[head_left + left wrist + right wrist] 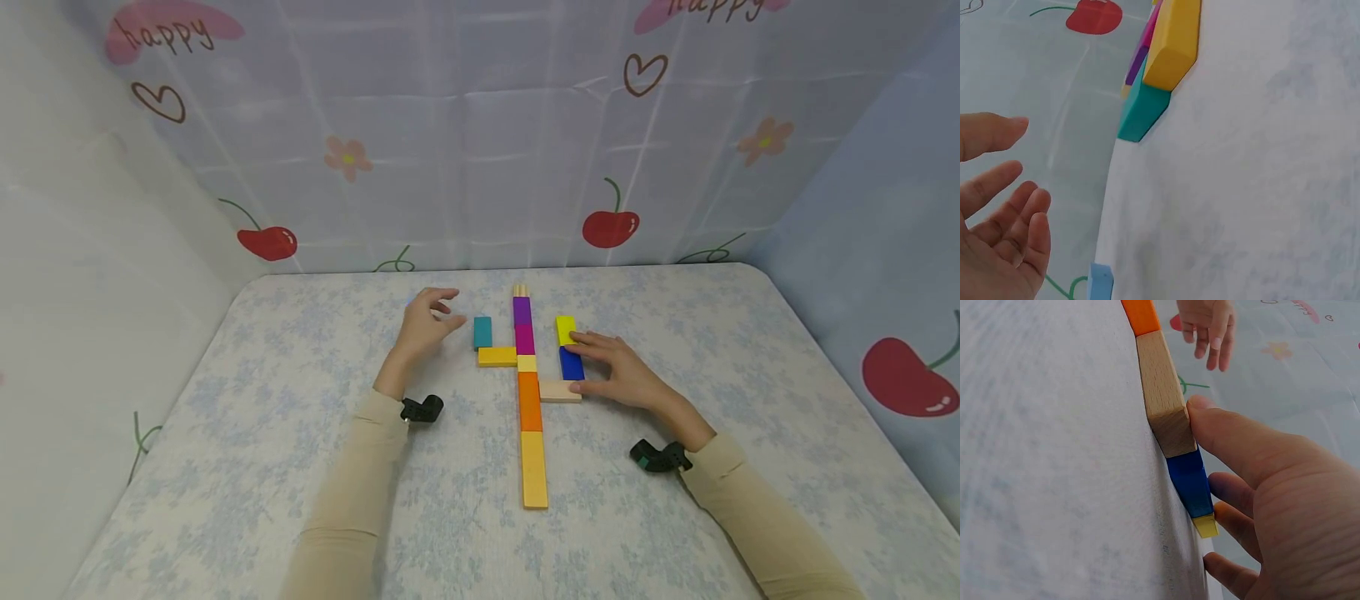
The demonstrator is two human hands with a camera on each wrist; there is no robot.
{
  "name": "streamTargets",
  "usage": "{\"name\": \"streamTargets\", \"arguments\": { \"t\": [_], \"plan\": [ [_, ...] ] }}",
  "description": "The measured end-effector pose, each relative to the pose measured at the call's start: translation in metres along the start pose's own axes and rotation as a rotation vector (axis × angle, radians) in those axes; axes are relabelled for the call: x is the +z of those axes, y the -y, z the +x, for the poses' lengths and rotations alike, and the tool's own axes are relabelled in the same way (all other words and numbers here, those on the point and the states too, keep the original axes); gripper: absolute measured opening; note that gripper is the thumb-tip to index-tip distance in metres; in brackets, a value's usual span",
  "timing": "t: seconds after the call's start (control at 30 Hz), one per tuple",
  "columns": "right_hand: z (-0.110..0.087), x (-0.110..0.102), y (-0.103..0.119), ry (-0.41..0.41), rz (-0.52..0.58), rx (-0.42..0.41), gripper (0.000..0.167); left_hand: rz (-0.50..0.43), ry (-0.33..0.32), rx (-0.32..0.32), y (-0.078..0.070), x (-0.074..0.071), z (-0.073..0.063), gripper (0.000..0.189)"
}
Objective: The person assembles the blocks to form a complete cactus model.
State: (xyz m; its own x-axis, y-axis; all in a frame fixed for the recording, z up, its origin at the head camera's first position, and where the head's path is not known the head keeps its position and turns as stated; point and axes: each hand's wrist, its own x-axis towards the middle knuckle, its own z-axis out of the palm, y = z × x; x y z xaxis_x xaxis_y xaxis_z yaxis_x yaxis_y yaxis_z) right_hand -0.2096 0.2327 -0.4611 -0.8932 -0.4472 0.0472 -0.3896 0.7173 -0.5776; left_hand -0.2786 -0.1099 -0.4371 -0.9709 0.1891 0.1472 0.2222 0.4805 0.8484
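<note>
Several flat wooden blocks lie on the table in a branching pattern. A long column runs through the middle: purple [522, 311], magenta [524, 339], pale yellow [527, 363], orange [529, 402] and a long yellow-orange block [534, 471]. My left hand [423, 329] hovers with loosely bent fingers, holding nothing, left of a teal block [482, 332] that meets a yellow-orange crosspiece [497, 357]. On the right, my right hand [618, 371] rests its thumb at a natural wood block [1163, 394] and its fingers along the blue block [1190, 482] and yellow block [566, 329].
A light blue block [1100, 282] stands near the far table edge by my left hand, mostly hidden behind it in the head view. Pale thin pieces [521, 291] top the column. A printed curtain [480, 167] hangs behind the patterned tabletop [247, 417].
</note>
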Motion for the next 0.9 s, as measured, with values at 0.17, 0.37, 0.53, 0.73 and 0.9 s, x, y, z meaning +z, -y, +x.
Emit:
{"name": "streamTargets", "arguments": {
  "t": [0.17,0.37,0.53,0.73,0.9],
  "plan": [
    [0.0,0.0,0.0,-0.001,0.004,0.002,0.066,-0.032,-0.14,-0.029,0.005,-0.021,0.001,0.043],
    [-0.001,0.0,-0.001,-0.004,0.01,-0.006,0.066,-0.003,-0.199,-0.121,0.021,-0.036,0.002,0.047],
    [-0.001,0.0,-0.002,-0.003,0.009,-0.014,0.066,-0.02,-0.183,-0.205,0.033,-0.039,0.003,0.054],
    [-0.001,0.0,-0.001,-0.004,0.014,-0.02,0.066,-0.029,-0.149,-0.275,0.042,-0.039,0.006,0.058],
    [-0.001,0.0,-0.001,-0.005,0.01,-0.027,0.065,-0.022,-0.124,-0.288,0.047,-0.038,0.009,0.06]
  ]
}}
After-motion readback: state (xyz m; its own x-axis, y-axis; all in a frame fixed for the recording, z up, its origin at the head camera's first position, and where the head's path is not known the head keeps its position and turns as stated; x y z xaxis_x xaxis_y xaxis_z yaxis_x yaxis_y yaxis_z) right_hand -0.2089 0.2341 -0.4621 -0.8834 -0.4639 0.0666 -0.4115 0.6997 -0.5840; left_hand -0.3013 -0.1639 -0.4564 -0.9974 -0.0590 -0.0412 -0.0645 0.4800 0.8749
